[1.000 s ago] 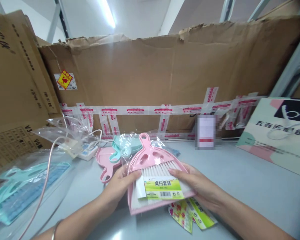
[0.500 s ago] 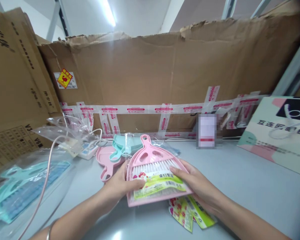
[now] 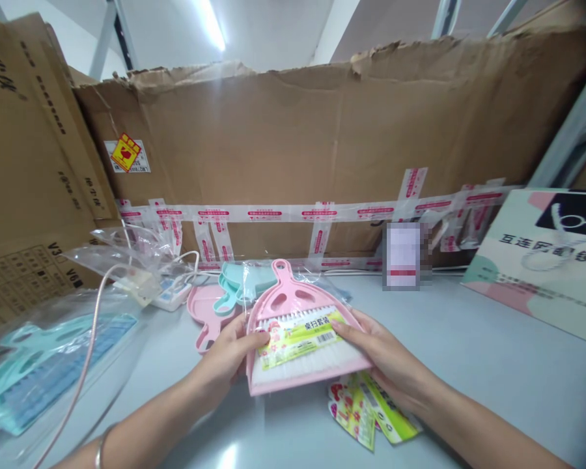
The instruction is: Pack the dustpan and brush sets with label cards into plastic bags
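Observation:
A pink dustpan with a white-bristled brush lying in it is held just above the grey table. A green-and-yellow paper label lies across the brush. My left hand grips the pan's left edge, thumb pressing the label's left end. My right hand holds the right edge, thumb on the label's right end. Both hands are closed on the set. Two loose colourful labels lie on the table under my right wrist.
More pink and teal dustpans in clear plastic lie behind. A bagged teal set, a pink cable and a power strip sit left. Taped cardboard walls the back; a printed box leans right.
The paper label has slid up the brush from near the pan's open edge towards the handle end, and the dustpan has tilted slightly. Both hands kept their grip.

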`<action>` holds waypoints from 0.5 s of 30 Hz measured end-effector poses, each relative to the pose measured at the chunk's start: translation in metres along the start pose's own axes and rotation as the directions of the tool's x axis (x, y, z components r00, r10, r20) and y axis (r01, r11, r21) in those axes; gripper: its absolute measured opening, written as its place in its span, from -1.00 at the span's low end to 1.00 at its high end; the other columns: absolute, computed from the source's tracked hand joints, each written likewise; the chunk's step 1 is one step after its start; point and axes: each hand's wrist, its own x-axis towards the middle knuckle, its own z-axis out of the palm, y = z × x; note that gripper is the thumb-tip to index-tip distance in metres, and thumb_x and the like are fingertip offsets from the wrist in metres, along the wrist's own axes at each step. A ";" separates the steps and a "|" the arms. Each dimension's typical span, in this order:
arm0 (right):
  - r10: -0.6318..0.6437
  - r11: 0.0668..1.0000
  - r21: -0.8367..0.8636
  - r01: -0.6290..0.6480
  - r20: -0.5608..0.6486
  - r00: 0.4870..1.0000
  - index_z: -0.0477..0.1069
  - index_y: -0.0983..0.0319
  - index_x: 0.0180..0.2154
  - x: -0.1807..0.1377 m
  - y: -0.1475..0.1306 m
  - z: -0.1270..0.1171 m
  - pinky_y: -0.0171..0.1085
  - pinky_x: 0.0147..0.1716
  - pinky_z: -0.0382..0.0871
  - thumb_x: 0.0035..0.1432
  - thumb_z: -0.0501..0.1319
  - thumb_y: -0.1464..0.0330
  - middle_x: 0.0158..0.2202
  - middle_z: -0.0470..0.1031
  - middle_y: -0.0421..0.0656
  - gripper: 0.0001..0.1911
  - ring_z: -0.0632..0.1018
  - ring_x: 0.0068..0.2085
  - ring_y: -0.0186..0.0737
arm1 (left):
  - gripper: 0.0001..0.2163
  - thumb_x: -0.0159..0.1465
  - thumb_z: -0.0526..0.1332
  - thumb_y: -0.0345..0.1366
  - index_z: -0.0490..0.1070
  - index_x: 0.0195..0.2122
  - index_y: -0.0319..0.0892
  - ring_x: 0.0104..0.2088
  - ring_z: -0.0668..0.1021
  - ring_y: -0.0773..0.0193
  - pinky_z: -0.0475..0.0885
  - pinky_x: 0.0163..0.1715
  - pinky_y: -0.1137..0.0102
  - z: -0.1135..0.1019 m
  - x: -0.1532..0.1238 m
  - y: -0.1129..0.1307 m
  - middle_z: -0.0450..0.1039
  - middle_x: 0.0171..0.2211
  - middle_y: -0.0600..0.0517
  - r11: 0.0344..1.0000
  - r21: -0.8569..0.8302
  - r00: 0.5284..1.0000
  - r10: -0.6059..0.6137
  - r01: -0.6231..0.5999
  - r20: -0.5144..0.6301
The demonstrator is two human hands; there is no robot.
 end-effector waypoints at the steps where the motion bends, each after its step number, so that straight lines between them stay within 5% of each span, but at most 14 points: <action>1: 0.003 1.000 -0.005 -0.003 0.004 1.000 0.21 0.25 0.02 -0.001 0.000 0.001 -0.27 -0.40 0.46 -0.03 0.27 0.28 -0.15 0.51 -0.01 -0.44 0.57 -0.27 -0.13 | -0.65 0.01 0.31 -0.33 0.35 -0.16 -0.26 -0.32 0.59 0.13 0.46 -0.34 0.38 0.000 0.001 0.000 0.56 -0.29 -0.11 1.000 0.011 1.000 0.009 -0.009 -0.019; 11: -0.032 0.999 -0.005 0.032 0.035 0.999 0.23 0.21 -0.03 -0.008 0.003 0.005 -0.26 -0.38 0.44 -0.07 0.29 0.26 -0.18 0.52 -0.05 -0.47 0.56 -0.25 -0.12 | -0.69 0.14 0.19 -0.16 0.43 -0.18 -0.26 -0.29 0.58 0.14 0.46 -0.30 0.38 -0.001 0.008 -0.005 0.56 -0.29 -0.11 0.998 -0.067 0.974 -0.032 0.017 -0.223; 15: -0.043 0.999 -0.011 0.042 -0.046 0.998 0.20 0.20 0.02 -0.005 0.003 0.005 -0.31 -0.44 0.44 -0.02 0.26 0.27 -0.20 0.52 -0.07 -0.46 0.57 -0.29 -0.16 | -0.59 0.11 0.24 -0.27 0.31 -0.01 -0.21 -0.18 0.55 0.14 0.44 -0.24 0.38 0.000 -0.001 0.004 0.51 -0.15 -0.10 0.998 -0.045 0.999 -0.036 0.034 -0.028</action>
